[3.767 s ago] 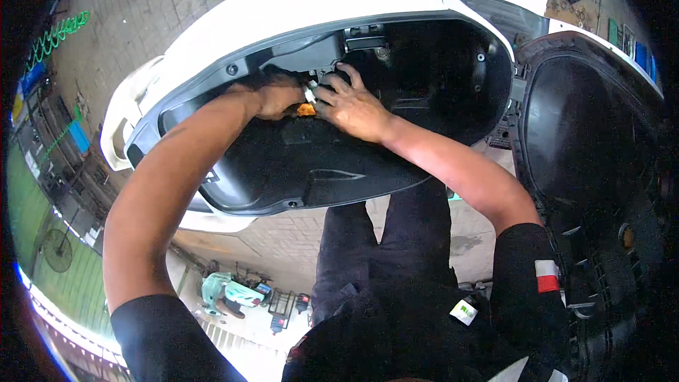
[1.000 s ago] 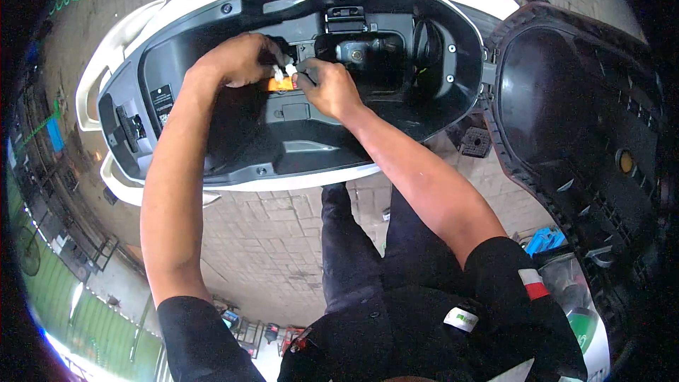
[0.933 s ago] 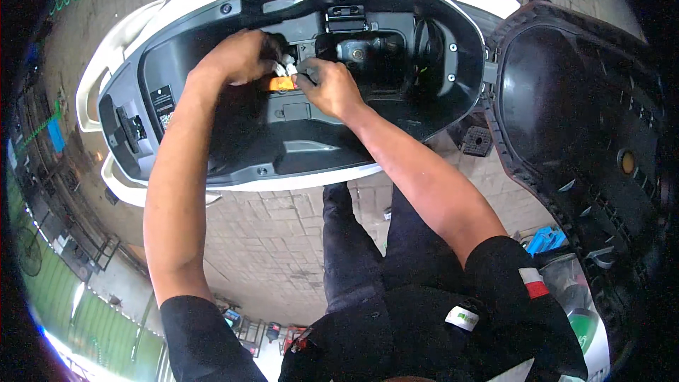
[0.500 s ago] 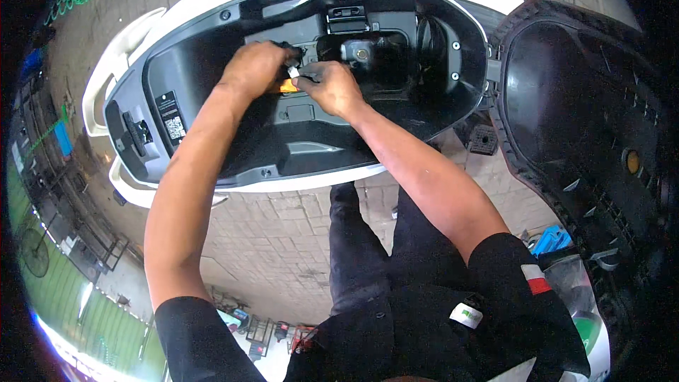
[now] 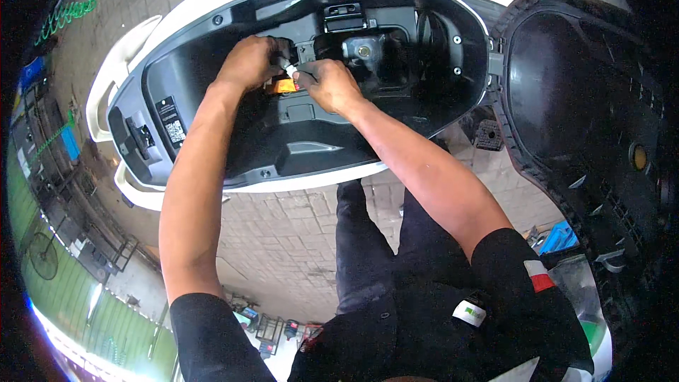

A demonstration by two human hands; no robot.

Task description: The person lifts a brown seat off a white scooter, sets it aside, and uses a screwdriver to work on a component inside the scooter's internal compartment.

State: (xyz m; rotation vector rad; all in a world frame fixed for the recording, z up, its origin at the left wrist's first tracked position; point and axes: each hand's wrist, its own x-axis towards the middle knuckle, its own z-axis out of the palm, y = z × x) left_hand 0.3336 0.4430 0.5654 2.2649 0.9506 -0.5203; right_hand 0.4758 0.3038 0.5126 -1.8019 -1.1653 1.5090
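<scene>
Both my hands reach into the black under-seat compartment (image 5: pixel 240 138) of a white scooter. My left hand (image 5: pixel 249 65) is closed, its darkened fingers bent toward a small white connector-like piece (image 5: pixel 291 70). From the other side my right hand (image 5: pixel 331 86) pinches the same white piece between thumb and fingers. Just below it lies a bright orange piece (image 5: pixel 284 86), beside a recess in the compartment floor. My fingertips hide much of the recess, and what else the left fingers grip cannot be made out.
At the right, the scooter's seat (image 5: pixel 566 92) stands swung open on its hinge (image 5: pixel 496 64). A filler cap (image 5: pixel 364 51) sits in the compartment's right part. A pale grab rail (image 5: pixel 106 85) curves round the left end. Paving (image 5: pixel 283 240) lies below.
The view has shifted slightly. My hands stay together at the white piece, with only a small change in the fingers; more of the orange piece shows now.
</scene>
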